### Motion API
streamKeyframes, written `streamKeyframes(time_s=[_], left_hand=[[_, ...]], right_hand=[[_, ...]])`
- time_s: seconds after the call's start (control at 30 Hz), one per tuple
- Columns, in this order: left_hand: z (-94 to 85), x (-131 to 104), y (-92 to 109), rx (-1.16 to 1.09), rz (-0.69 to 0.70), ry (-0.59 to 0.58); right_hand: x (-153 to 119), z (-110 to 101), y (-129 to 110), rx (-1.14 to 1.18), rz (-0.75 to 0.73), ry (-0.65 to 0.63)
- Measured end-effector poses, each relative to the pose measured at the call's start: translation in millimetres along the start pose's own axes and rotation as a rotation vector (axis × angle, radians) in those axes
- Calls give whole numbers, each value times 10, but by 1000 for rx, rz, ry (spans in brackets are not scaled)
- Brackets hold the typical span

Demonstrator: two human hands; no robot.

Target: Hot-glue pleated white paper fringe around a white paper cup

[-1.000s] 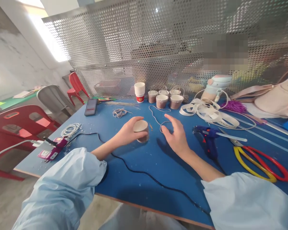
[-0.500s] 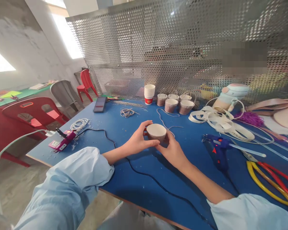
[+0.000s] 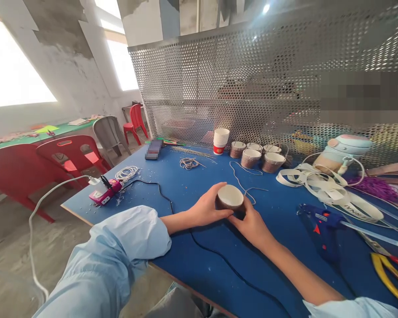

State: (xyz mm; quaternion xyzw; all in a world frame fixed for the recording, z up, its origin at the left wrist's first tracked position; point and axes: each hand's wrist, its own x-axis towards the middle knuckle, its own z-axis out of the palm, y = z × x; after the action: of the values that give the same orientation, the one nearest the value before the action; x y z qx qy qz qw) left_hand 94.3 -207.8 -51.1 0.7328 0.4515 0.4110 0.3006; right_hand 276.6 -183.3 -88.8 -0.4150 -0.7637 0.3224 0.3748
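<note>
Between my two hands is a paper cup (image 3: 230, 197) with a brown-grey wrapped outside and a pale inside, its mouth turned up toward me. My left hand (image 3: 208, 206) grips its left side, thumb along the near side. From the right, my right hand (image 3: 252, 221) closes on the same cup, the thumbs almost meeting in front. Most of the cup's lower wall is hidden by the fingers. Just beyond it, a thin cord (image 3: 240, 176) lies loosely on the blue table (image 3: 172, 185).
Several wrapped cups (image 3: 251, 158) stand at the back beside a stack of paper cups (image 3: 221, 141). To the right lie a glue gun (image 3: 323, 227), white ribbon (image 3: 334, 190), and scissors (image 3: 389, 274). A power strip (image 3: 105, 192) sits left; a black cable (image 3: 219, 256) crosses the table before a perforated metal screen (image 3: 185, 88).
The camera view has swung left and up, so everything appears lower and further right. Both hands keep hold of the cup, which is tipped slightly more toward me.
</note>
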Motion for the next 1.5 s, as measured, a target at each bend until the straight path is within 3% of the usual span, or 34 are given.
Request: streamKeyframes(time_s=[0.37,0.57,1.07,1.5], left_hand=[[109,20,-268,1,59,-9],[98,37,-359,60,51,68],[147,-7,-273,351,58,202],[177,37,-323,332,63,219]], right_hand=[[28,39,27,-51,-29,30],[103,113,91,-65,-84,44],[170,155,92,-153,-165,50],[131,111,111,-126,-172,32]])
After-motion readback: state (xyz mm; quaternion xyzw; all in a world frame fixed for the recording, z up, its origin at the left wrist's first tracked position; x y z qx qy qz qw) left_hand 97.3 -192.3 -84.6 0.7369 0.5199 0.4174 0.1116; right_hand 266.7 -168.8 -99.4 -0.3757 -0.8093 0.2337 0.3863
